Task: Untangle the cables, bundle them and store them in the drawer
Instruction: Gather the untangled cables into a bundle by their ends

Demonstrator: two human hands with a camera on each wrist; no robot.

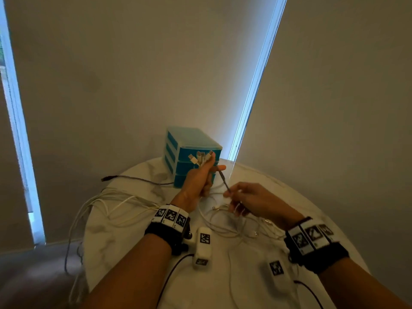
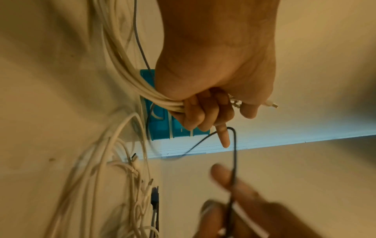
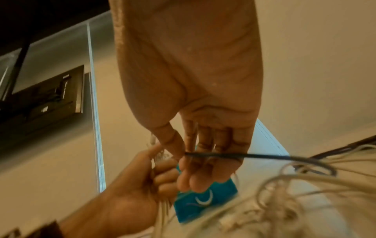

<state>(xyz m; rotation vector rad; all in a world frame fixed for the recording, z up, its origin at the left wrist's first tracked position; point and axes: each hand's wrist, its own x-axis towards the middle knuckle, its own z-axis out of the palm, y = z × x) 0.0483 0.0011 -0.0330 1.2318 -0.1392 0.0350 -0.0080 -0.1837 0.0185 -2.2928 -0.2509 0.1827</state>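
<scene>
Your left hand (image 1: 198, 178) grips a bundle of white cables (image 2: 130, 77). Your right hand (image 1: 249, 200) pinches a dark cable (image 3: 264, 155) just beside it. Blur hides the loose cable ends on the surface (image 1: 138, 253).

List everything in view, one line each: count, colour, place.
White cables: several, tangled loose on the table, some hanging over its left edge; a gathered bunch of white cable ends sits in the left fist.
Thin dark cable: one, stretched between both hands.
Dark grey cable: one, across the table's far left.
Blue plastic three-drawer box: one, far side of table.
Round white table: one.
White window blinds: behind the table.
Tagged wristbands: two, black and white.
Left hand: grips the bunch.
Right hand: pinches the dark cable.
</scene>
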